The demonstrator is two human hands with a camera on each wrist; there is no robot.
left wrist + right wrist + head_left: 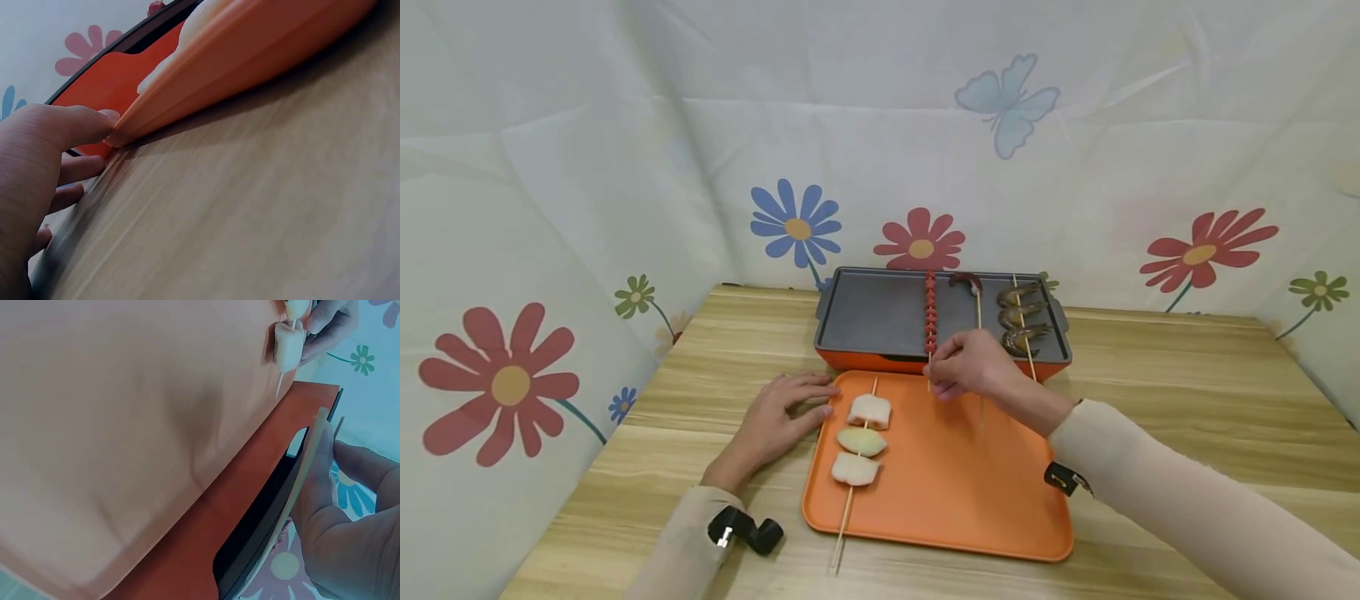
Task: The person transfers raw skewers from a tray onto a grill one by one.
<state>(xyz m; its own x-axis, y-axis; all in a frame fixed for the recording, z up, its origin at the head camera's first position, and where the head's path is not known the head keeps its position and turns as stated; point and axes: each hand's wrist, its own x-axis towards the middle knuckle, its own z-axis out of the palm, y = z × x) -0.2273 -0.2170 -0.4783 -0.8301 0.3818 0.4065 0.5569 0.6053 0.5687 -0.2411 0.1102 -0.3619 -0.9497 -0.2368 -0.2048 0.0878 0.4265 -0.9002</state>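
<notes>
An orange tray [955, 475] lies on the wooden table in front of a grey grill pan [872, 317] with an orange base. My left hand [778, 412] rests flat on the table, its straight fingers [75, 125] touching the tray's left rim [250, 56]. A skewer of pale chunks [863, 442] lies on the tray's left side. My right hand [970, 365] hovers over the grill's front edge and pinches the stick [312, 456] of a red-beaded skewer [930, 312] that lies on the grill.
Also on the grill are a dark sausage skewer [966, 282] and a shrimp skewer [1022, 317]. Flowered cloth walls stand round the table [1187, 392] on three sides. The tray's right half is bare.
</notes>
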